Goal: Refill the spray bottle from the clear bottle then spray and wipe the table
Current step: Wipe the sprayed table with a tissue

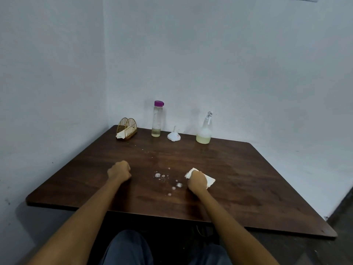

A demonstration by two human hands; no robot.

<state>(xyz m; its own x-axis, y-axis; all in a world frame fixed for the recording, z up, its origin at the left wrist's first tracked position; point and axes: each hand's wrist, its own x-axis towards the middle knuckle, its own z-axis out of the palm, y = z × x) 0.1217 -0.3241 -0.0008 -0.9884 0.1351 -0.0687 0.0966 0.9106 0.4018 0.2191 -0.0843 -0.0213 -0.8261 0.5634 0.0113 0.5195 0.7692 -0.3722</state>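
- A dark wooden table (248, 178) stands in a corner of pale walls.
- The right hand (197, 181) presses a white tissue (210, 180) onto the tabletop, fingers curled over it.
- Foamy droplets (168, 180) lie between the two hands.
- The left hand (118, 170) rests on the table as a closed fist, holding nothing.
- Along the far edge, left to right: a wire napkin holder (127, 129), the clear bottle (157, 119) with its purple cap on, a white funnel (173, 135), and the spray bottle (204, 129) holding pale liquid.
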